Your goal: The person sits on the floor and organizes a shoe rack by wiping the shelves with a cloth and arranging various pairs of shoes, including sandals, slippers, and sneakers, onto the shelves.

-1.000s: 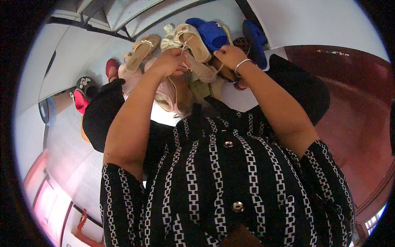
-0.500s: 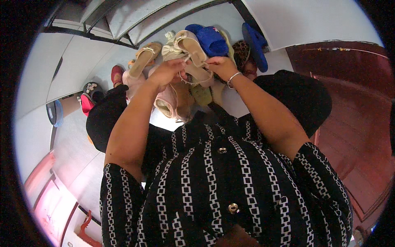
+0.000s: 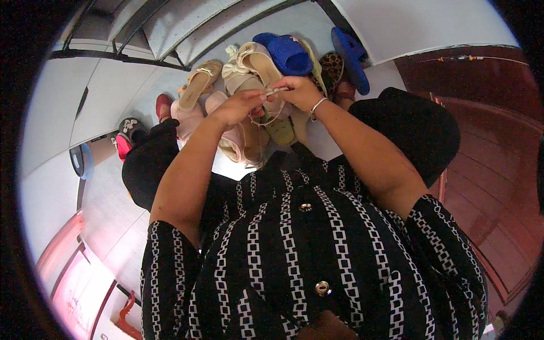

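Note:
Close together over a pile of shoes, my two hands pinch a thin pale strap [image 3: 275,90] between them. My left hand [image 3: 241,106] has its fingertips closed on one end, and my right hand [image 3: 300,92], with a bracelet on the wrist, grips the other. A thin pale loop hangs below the fingers; what it belongs to is partly hidden. Just beyond lie a cream sandal [image 3: 262,61] and a pale shoe with a bow [image 3: 235,72]. Under my hands are a green-soled shoe [image 3: 281,132] and a light pink shoe [image 3: 231,145].
Blue slippers [image 3: 290,56] lie behind the pile, another blue slipper [image 3: 352,63] leans by the right wall, and a leopard-print shoe [image 3: 331,66] is beside it. A beige flat [image 3: 196,89] and a red shoe [image 3: 163,104] are leftward. A black-edged rack [image 3: 187,34] stands behind.
My hands have drawn slightly closer together and toward me, bringing the strap away from the cream sandal's toe area. The shoes stay put, and the view has shifted slightly.

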### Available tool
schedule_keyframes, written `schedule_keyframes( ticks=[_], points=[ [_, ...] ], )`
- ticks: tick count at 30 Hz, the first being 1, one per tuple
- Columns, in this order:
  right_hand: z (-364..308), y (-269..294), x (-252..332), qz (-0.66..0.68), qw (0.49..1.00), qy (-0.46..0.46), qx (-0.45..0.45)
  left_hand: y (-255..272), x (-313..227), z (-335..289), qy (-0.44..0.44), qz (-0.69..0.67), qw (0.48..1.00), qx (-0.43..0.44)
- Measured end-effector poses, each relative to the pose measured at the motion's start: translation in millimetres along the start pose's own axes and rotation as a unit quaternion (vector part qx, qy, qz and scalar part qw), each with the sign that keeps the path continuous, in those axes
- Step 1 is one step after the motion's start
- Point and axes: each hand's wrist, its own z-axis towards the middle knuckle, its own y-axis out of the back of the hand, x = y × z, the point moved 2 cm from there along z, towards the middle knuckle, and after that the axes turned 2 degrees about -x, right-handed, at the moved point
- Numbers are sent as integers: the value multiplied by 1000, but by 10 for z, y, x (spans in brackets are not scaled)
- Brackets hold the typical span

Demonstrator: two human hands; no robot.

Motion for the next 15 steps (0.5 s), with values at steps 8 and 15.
schedule_keyframes(
  ticks=[8,15],
  points=[
    [-5,-4,-6,-25,1000,-7,0,8,-4,-2,-11,14,1000,-10],
    [-27,22,-12,-42,999,-32,5,-14,-107,-74,19,38,997,-71]
  ],
)
